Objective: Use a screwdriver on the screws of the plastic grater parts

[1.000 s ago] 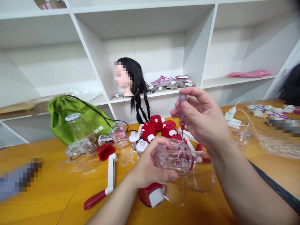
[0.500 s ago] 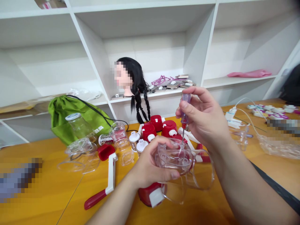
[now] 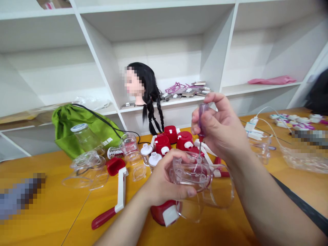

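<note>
While the left hand (image 3: 165, 179) holds a clear plastic housing (image 3: 191, 174) up above the tabletop (image 3: 51, 177), the right hand (image 3: 220, 131) has its grip clamped on a small purple-handled screwdriver (image 3: 203, 118), and the thin shaft (image 3: 199, 152) points down into the housing. The left hand's grip is clamped too, wrapped around the side of the housing. The step in hand seems to be driving a screw inside this housing, though no screw can be seen clearly. The next move, I judge, calls for keeping the tip straight and seated while turning. Below the hands sits a red base (image 3: 160, 213), and a red crank handle (image 3: 104, 218) lies nearby.
</note>
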A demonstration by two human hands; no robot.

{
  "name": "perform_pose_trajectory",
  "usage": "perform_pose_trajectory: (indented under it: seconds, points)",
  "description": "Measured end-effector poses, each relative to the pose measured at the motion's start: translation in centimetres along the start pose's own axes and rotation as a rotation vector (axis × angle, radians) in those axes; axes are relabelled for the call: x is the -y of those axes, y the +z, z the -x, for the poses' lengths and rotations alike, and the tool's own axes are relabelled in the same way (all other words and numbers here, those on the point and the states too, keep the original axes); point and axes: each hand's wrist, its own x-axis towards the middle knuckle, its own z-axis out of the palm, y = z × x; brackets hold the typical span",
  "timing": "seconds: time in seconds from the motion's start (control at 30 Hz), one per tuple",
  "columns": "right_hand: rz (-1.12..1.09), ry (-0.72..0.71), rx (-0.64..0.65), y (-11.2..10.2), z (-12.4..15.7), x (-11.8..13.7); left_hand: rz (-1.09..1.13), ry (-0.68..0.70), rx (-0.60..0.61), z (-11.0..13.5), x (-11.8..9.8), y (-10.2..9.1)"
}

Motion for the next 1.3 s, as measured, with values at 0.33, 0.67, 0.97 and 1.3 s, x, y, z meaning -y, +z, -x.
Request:
perform_pose_trajectory:
  seconds: [0.33,0.67,0.97,1.3]
  points:
    - [-0.026,0.057,-0.012,-0.12,-0.15,0.17,0.027,-0.029,0.002,0.03,-0.22,-0.07]
    - [0.031,0.025,-0.104,-0.36,-0.35,-0.04,0.011,-0.036,-0.007,-0.06,0.06,-0.21]
    - [0.033,-0.006,-0.058,-0.46,-0.06,-0.16,0.057,-0.036,0.007,-0.05,-0.16,-0.18]
    - [0.091,-0.027,-0.048,-0.15,-0.03,-0.03,0.015,-0.05,-0.018,-0.02,-0.05,-0.23]
